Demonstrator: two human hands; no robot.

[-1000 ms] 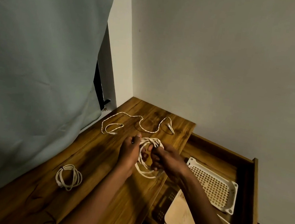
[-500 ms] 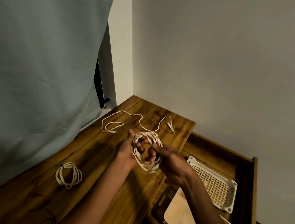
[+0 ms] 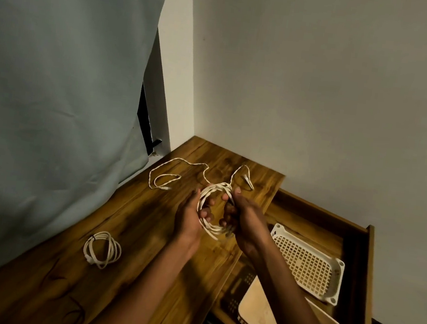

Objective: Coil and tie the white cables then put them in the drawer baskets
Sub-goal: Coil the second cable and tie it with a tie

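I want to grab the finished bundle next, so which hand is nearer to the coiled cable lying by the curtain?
Left. The left hand is on the coiled cable's side, up and to its right. The right hand sits farther right, toward the drawer.

Right hand (image 3: 243, 219) hides coil's (image 3: 213, 207) right side; near basket (image 3: 262, 321) cut off by bottom edge.

Three white cables (image 3: 213, 210), two hands (image 3: 189, 218), perhaps three baskets (image 3: 306, 270), one drawer (image 3: 367, 261)
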